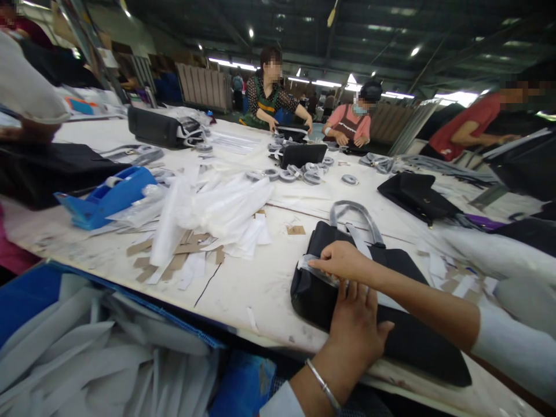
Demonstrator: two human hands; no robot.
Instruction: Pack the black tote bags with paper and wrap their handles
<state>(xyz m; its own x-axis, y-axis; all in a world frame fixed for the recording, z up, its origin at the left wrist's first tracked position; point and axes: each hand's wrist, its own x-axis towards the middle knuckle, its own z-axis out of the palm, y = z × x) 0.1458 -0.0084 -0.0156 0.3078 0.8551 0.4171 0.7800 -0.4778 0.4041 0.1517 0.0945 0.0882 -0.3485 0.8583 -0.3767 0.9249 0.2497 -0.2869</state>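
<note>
A black handbag [417, 341] lies on the white table in front of me, its grey wrapped handle [354, 208] standing up at the far side. My left hand [354, 324], with a bracelet at the wrist, rests palm down on the bag, fingers stretched out and thumb apart. Crossing over its fingertips, my right hand [345, 260] is closed at the bag's left end. Its fingers pinch a whitish translucent wrapping strip [306, 262] there. Part of that strip is hidden under the hands.
Left of the bag lie a pile of white plastic sleeves [212, 208], brown card strips [174, 260] and a blue tape dispenser [108, 194]. A blue bin [39, 295] full of pale pieces stands below the table edge. Across the table, several people handle black bags among rolled grey straps [304, 172].
</note>
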